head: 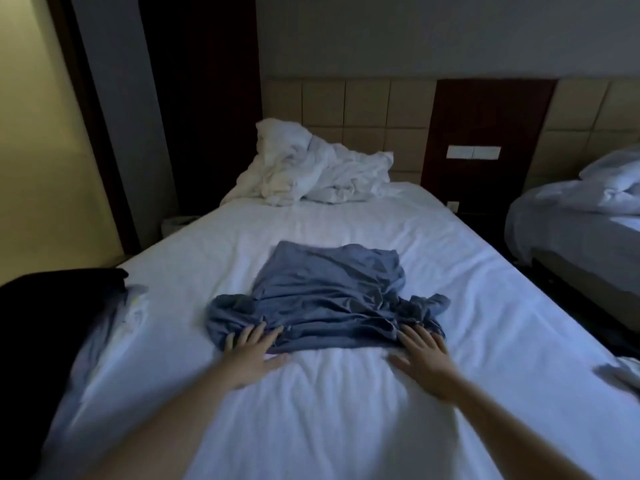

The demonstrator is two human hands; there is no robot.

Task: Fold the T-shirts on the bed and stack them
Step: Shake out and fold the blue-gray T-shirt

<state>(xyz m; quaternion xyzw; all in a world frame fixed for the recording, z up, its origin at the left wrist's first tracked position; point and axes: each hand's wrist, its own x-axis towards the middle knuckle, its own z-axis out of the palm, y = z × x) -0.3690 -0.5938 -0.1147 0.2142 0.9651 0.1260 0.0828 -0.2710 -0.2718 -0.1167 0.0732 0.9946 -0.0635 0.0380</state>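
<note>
A wrinkled blue T-shirt (329, 296) lies spread on the white bed (346, 410), its sleeves bunched at the near corners. My left hand (251, 355) lies flat, fingers straight, with the fingertips on the shirt's near left edge. My right hand (420, 355) also lies flat with spread fingers, its tips touching the near right edge by the sleeve. A dark garment (55, 306) and a pale one (117, 323) lie piled at the bed's left edge.
Crumpled white bedding (311, 168) is heaped at the headboard end. A second bed (581, 216) stands to the right across a dark gap. Another pale cloth (620, 374) shows at the right edge. A wall stands to the left.
</note>
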